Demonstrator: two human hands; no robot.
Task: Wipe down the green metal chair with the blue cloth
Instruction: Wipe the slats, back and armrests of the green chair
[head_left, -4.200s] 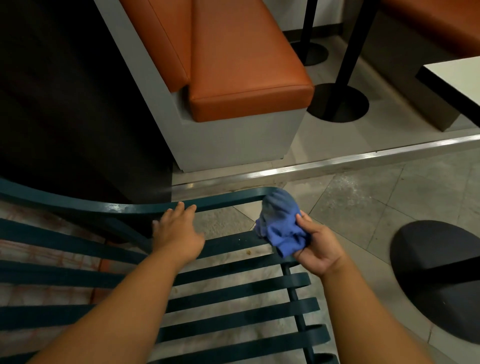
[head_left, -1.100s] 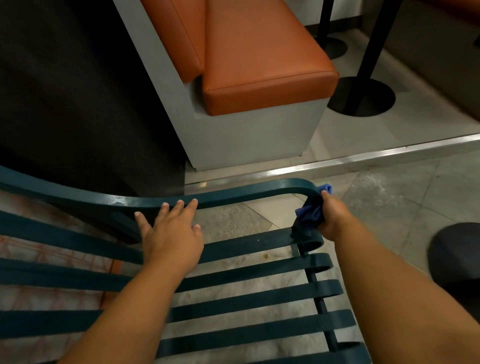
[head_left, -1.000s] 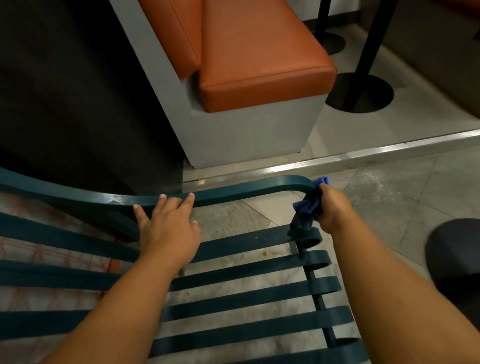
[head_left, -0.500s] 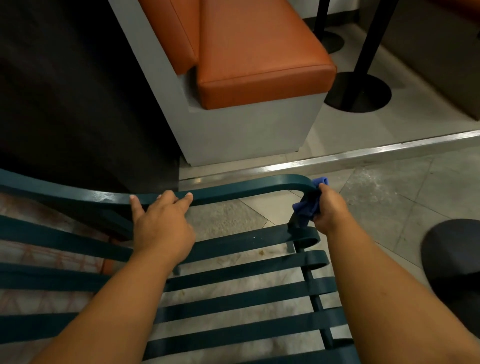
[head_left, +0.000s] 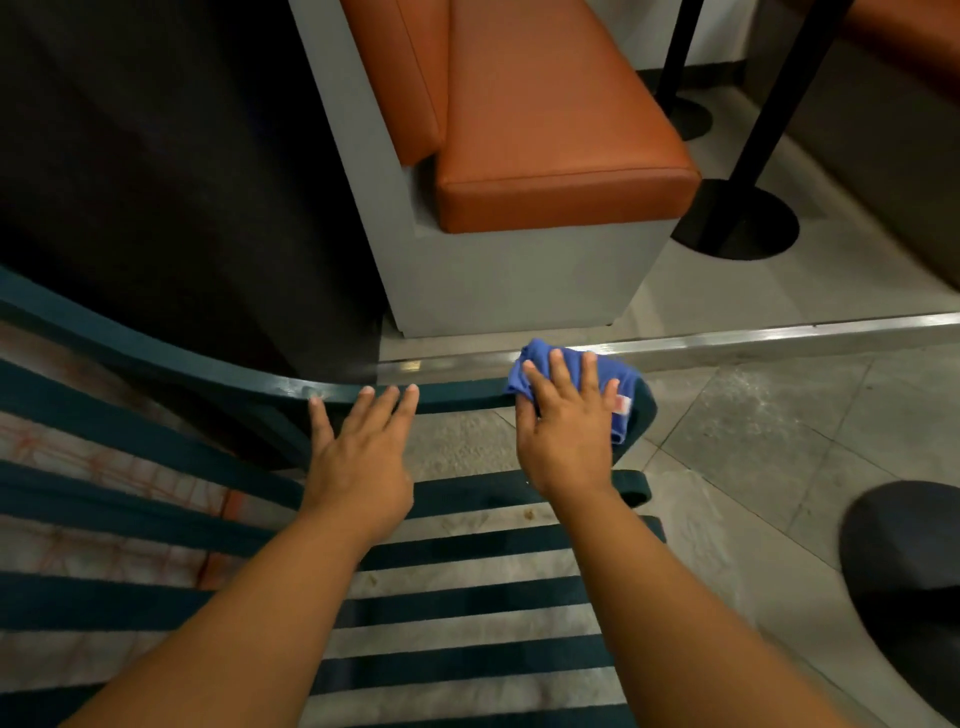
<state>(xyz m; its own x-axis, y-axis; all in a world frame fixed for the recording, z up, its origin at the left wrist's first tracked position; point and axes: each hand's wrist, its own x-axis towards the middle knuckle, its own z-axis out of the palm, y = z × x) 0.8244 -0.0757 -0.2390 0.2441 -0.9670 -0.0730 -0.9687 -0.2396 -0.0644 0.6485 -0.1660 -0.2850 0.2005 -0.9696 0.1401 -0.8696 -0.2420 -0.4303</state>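
The green metal chair (head_left: 467, 551) fills the lower part of the head view, its flat slats running left to right across the frame and its curved top rail sweeping from the upper left down to a rounded corner on the right. The chair's left side and near edge run out of frame, and both forearms cover parts of the slats; its legs cannot be seen. The blue cloth (head_left: 618, 379) lies bunched over that rounded right corner of the rail, partly hidden under the right hand (head_left: 566, 436), with a small pale tag showing at its right edge. The right grip is flat and wide, fingers straight and spread, pressing the cloth onto the rail rather than curling round it. The left hand (head_left: 363, 462) is likewise open, its straight fingertips resting on the rail well left of the cloth. Beyond the chair stands an orange padded bench (head_left: 545, 130) on a grey base.
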